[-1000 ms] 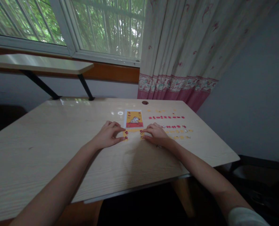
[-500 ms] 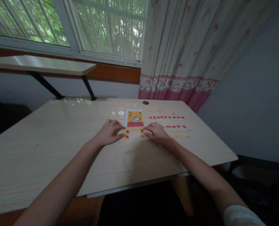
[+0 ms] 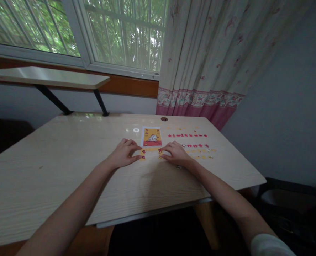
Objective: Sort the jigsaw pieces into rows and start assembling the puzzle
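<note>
A partly joined jigsaw puzzle (image 3: 151,149) lies flat on the table, its yellow top row and two side strips framing bare tabletop. My left hand (image 3: 126,153) rests at its left side, thumb and index finger spread apart, their tips touching the left strip. Over on the other side, my right hand (image 3: 174,153) touches the right strip in the same way, thumb and forefinger apart. Just above the puzzle lies a picture card (image 3: 152,137) of a white cartoon animal on yellow and red. The curled outer fingers of both hands are partly hidden.
Loose red puzzle pieces (image 3: 188,135) lie in rows to the right, with yellow pieces (image 3: 204,157) nearer me. One small piece (image 3: 178,166) sits beside my right wrist. A raised shelf (image 3: 48,76) stands at the back left. The table (image 3: 67,170) has a round cable hole (image 3: 164,119).
The whole view has shifted slightly, with the table a little lower in the frame. Both hands stay at the puzzle's sides, with hardly any movement.
</note>
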The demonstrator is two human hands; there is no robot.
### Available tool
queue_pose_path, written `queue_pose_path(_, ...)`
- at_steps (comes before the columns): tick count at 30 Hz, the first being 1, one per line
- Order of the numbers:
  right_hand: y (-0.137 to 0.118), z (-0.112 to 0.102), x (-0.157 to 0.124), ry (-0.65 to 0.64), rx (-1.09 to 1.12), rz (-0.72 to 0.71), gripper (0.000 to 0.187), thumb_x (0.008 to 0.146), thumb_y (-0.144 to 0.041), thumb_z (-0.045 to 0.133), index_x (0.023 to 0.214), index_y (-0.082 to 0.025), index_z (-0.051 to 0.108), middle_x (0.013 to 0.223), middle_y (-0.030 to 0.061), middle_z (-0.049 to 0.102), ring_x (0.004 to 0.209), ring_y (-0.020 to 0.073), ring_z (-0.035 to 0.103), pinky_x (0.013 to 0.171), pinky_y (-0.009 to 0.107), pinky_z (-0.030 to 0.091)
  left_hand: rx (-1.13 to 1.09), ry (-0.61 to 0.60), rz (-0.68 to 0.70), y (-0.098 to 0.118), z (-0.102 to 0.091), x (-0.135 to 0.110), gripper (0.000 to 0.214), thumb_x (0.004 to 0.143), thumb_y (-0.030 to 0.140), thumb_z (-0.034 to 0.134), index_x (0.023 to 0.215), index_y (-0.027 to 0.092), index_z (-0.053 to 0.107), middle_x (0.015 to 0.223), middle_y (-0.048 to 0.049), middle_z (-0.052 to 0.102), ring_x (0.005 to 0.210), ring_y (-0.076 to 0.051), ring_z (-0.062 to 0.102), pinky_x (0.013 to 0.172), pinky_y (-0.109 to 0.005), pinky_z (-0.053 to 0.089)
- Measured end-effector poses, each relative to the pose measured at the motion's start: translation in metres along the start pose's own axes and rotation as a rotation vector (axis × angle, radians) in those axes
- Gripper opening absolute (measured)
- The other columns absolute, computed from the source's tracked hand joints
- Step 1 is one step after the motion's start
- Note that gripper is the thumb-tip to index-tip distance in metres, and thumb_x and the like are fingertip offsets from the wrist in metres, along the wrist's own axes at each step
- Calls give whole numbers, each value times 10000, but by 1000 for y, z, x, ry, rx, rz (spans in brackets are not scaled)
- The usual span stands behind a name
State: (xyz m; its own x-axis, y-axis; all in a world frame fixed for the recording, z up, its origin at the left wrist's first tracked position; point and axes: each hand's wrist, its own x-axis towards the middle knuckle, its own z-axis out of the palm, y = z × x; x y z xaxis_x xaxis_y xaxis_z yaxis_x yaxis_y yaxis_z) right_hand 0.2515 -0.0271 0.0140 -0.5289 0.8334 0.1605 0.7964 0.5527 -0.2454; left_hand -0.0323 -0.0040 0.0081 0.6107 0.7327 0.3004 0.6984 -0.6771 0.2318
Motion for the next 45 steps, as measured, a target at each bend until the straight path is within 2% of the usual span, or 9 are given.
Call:
queue_pose_path(37,0,-1,-3,38,24,-26,361,852,-433,492,1135,-237,600,1017,64,610,950,181,475,861,322,333,-7,0,17,-3,1,0,469,766,559,521,1067,223,649,975,-90,584,894,-234,470,826,-378,358)
queue_pose_path(41,22,-9,7,133,89,28,295,855,-380,485,1004,-185,650,899,47,650,847,150,532,817,290,356,-24,-12,26,-1,0,0,462,778,542,513,1073,213,646,978,-97,588,896,-236,478,826,-384,359)
queue_pose_path(43,44,-18,18,159,98,143,273,863,-326,455,907,-160,668,827,44,663,764,134,551,739,258,375,-31,-8,30,-1,0,0,454,780,540,511,1066,216,648,981,-96,592,894,-236,482,826,-390,358)
queue_pose_path(45,70,-28,32,145,26,288,259,851,-283,455,908,-151,670,840,57,672,747,136,562,677,238,378,-34,-2,29,-2,0,-1,445,781,537,511,1062,221,650,985,-94,594,891,-234,485,829,-393,355)
